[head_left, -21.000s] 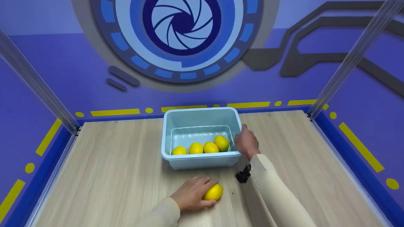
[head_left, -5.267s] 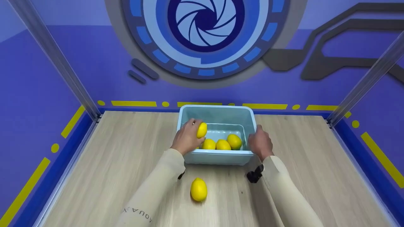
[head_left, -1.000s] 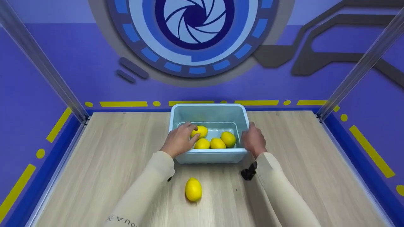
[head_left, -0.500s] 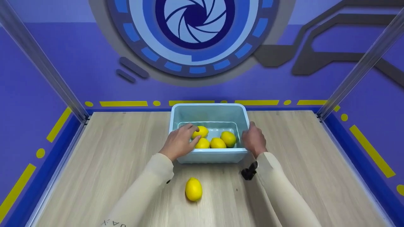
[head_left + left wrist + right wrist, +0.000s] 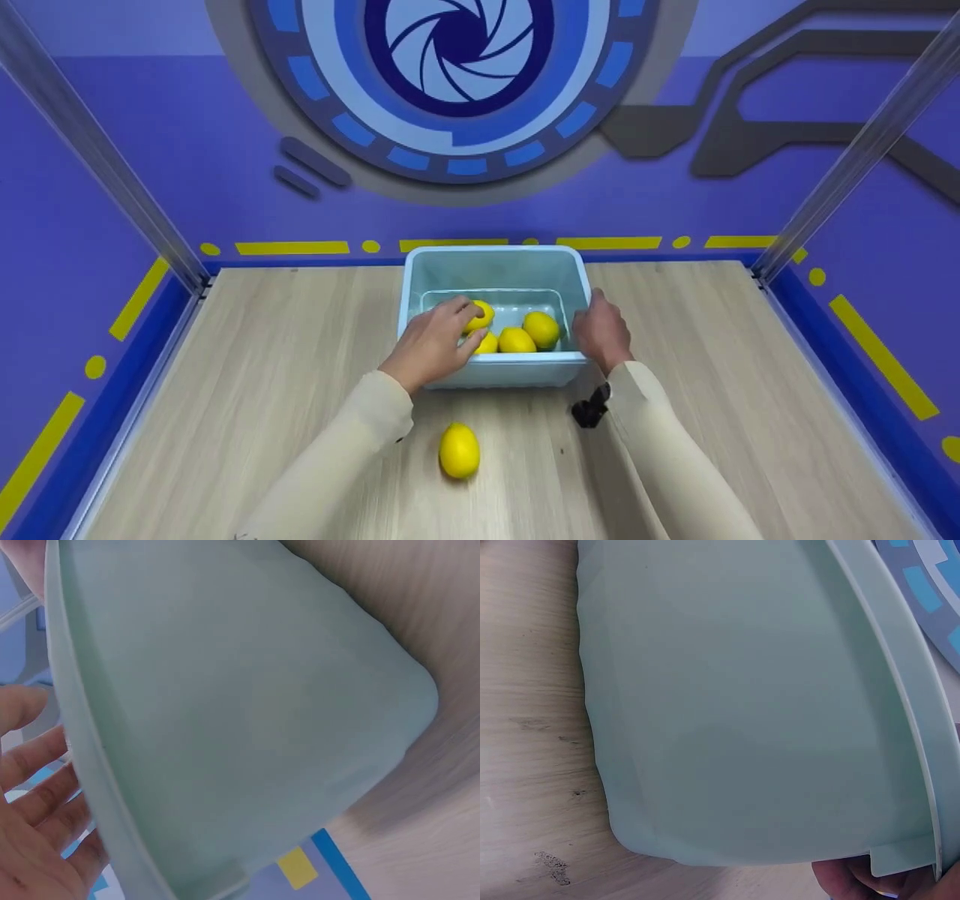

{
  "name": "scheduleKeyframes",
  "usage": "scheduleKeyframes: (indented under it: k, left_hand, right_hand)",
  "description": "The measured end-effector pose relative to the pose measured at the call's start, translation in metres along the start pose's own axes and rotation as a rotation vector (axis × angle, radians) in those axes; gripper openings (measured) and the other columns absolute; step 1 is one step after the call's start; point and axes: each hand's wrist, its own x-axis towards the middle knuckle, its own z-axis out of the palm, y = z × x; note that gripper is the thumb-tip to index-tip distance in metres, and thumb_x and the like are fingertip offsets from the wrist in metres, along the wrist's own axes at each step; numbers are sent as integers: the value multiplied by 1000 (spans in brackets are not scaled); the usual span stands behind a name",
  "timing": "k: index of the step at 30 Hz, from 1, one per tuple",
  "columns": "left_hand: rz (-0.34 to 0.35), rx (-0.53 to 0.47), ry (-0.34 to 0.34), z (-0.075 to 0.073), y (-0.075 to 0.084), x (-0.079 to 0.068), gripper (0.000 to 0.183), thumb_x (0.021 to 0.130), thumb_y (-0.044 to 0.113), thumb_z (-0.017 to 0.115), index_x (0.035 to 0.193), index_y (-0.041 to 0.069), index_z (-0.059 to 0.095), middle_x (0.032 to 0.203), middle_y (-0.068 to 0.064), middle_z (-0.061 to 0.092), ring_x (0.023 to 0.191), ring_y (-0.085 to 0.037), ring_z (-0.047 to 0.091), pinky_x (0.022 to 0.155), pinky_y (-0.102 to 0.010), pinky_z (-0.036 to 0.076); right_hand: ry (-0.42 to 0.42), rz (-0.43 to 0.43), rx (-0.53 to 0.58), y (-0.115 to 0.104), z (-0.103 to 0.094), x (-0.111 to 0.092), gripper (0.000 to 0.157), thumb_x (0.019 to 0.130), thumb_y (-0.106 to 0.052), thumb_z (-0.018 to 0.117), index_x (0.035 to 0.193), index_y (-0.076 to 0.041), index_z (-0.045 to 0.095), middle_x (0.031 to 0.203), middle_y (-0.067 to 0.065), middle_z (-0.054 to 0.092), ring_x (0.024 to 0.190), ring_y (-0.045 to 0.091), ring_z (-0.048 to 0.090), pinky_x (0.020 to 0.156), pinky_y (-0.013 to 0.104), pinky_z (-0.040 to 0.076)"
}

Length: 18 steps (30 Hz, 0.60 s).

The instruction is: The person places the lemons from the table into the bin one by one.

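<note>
A light-blue plastic bin (image 5: 525,370) stands at the back of the table with several yellow lemons (image 5: 517,340) inside. My left hand (image 5: 435,341) reaches over its front left corner, close to a lemon (image 5: 480,316) at the left; whether they touch cannot be told. In the left wrist view, the fingers (image 5: 45,795) are spread apart beyond the rim, with no lemon visible in them. My right hand (image 5: 603,330) grips the bin's right rim, its fingers curled under the edge in the right wrist view. One more lemon (image 5: 459,451) lies on the wood in front of the bin.
The wooden tabletop (image 5: 285,337) is enclosed by blue-purple printed panels (image 5: 360,217), with clear posts (image 5: 847,142) at the back corners. A black wrist device (image 5: 591,409) hangs by the right cuff.
About five seconds ago my left hand held a lemon over the bin; that lemon now lies inside, released. Since then, the left hand has shifted slightly toward the front. The right hand keeps its rim grip.
</note>
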Motion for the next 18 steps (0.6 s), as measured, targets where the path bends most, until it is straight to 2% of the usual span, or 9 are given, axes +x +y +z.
scheduleKeyframes:
  k: [6,13,18]
  left_hand:
    - [39,40,0,-4,5,-2,32,96,36,56,120,17,64,116,0,62,96,-15,61,89,-29,55]
    - [62,39,-10,-5,8,-5,34,95,36,57,123,17,63,120,-1,62,103,-16,61,93,-32,54]
    - [111,57,16,-6,9,-8,34,95,34,58,123,15,63,121,-1,62,104,-17,62,95,-33,53]
  right_hand:
    - [-4,20,12,-2,0,0,52,102,-15,36,151,-9,22,151,16,39,135,33,44,113,51,34]
    - [-1,20,12,-2,1,0,52,102,-15,36,151,-9,21,152,16,38,135,33,44,113,51,34]
    - [-2,11,16,-2,0,0,52,102,-15,36,151,-9,22,151,16,38,135,33,44,113,52,34]
